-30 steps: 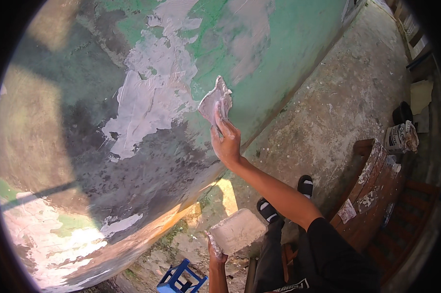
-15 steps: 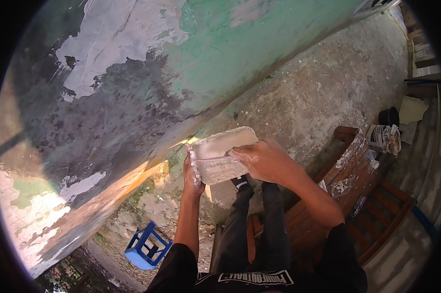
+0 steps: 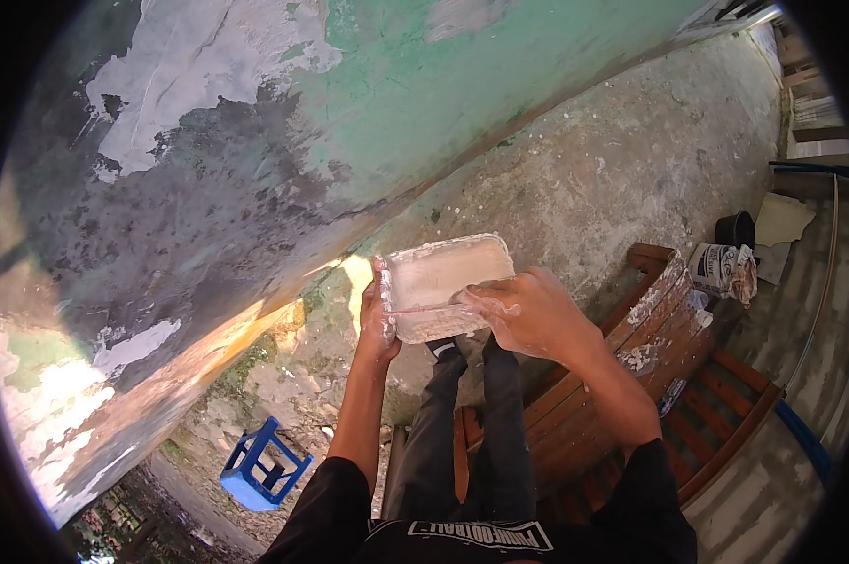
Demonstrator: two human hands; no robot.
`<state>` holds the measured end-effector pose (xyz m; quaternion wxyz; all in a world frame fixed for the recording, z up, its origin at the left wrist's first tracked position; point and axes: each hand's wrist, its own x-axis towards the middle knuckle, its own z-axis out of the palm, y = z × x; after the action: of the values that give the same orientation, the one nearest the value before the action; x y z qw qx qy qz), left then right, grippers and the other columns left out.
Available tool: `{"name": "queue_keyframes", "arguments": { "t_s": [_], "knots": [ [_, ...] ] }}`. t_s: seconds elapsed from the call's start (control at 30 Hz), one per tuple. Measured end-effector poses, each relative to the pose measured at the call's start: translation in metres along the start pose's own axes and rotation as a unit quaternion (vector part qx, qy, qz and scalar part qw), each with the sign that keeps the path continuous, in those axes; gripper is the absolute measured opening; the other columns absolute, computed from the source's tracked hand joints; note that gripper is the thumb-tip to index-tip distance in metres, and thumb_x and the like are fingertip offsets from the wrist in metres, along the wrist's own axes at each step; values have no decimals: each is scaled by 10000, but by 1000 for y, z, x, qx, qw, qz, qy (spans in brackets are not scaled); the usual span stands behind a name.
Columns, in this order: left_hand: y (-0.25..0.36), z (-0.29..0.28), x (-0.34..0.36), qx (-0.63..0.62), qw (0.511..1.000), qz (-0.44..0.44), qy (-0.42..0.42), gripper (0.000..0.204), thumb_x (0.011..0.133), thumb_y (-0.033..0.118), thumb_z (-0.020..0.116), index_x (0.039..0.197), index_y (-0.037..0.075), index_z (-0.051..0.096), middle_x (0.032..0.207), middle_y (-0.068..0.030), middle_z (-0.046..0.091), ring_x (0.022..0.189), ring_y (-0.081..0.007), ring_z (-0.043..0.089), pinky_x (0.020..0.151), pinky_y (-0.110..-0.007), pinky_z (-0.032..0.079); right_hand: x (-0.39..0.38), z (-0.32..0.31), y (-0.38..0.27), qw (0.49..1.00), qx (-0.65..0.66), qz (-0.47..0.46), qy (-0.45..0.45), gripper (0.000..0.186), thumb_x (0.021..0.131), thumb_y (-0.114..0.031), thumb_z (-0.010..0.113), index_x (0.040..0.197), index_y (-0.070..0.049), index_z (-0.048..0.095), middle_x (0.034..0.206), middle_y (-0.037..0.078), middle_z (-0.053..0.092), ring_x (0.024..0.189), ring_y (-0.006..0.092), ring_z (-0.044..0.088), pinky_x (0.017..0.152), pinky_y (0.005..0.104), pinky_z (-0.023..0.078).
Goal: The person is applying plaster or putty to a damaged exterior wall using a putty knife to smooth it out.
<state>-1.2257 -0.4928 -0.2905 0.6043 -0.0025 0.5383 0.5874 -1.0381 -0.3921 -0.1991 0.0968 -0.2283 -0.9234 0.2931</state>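
In front of me is a shallow rectangular tray point(image 3: 448, 266), its inside and rim coated with pale putty. My left hand point(image 3: 378, 315) is closed around the tray's left end, with white smears on the fingers. Toward the tray's right side, my right hand point(image 3: 518, 312) pinches what looks like a flat, putty-smeared scraper point(image 3: 429, 309). A thin reddish edge of it runs across the tray; the rest is hard to tell from the putty. White residue marks the right fingers too.
A patchy green and grey wall point(image 3: 377, 103) rises ahead and left. A blue plastic stool point(image 3: 252, 484) lies at lower left. To the right are a putty-spattered wooden bench point(image 3: 622, 348), a crumpled bag point(image 3: 716, 270) and a black bucket point(image 3: 735, 228).
The tray and both hands have moved slightly right and up in view, and the tray's inside shows a little more. The surroundings have shifted left a little. Both grips stay the same.
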Motion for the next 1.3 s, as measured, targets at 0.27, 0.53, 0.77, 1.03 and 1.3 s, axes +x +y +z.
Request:
{"name": "queue_keyframes", "arguments": {
  "t_s": [0.27, 0.53, 0.77, 1.03, 1.3],
  "knots": [
    [3, 2, -1, 8, 1000, 16, -8, 555, 902, 521, 500, 1014, -15, 588, 928, -93, 637, 808, -165, 617, 723, -310, 517, 5, 9, 0, 997, -61, 14, -45, 320, 696, -65, 584, 999, -133, 662, 806, 44, 671, 641, 272, 640, 549, 385, 498],
    [17, 11, -5, 24, 999, 31, -5, 524, 916, 517, 470, 1000, 10, 573, 900, -80, 619, 786, -160, 603, 695, -310, 507, 3, -3, -3, 996, -70, -3, 59, 286, 700, -93, 618, 981, -127, 659, 840, 15, 680, 635, 222, 646, 511, 350, 499],
    [9, -4, 4, 23, 997, 38, 61, 495, 910, 519, 493, 885, 32, 577, 770, -42, 596, 668, -125, 552, 613, -288, 469, 0, 12, -7, 997, -60, -34, -18, 352, 664, -94, 653, 1013, -136, 636, 843, 19, 672, 656, 209, 656, 537, 326, 508],
    [9, 3, -1, 21, 997, 48, 63, 524, 913, 518, 490, 925, 4, 589, 783, -43, 606, 653, -121, 562, 609, -277, 480, -2, 10, 2, 997, -61, -32, 30, 361, 660, -42, 635, 992, -174, 686, 860, -7, 688, 647, 202, 657, 542, 329, 522],
    [2, -18, -2, 39, 996, 31, 79, 523, 901, 527, 504, 916, 12, 593, 770, -41, 608, 657, -114, 575, 595, -272, 482, -6, 6, -5, 1000, 11, -21, -9, 342, 675, -31, 631, 981, -173, 688, 844, -6, 678, 666, 202, 650, 558, 333, 526]
  ]
}}
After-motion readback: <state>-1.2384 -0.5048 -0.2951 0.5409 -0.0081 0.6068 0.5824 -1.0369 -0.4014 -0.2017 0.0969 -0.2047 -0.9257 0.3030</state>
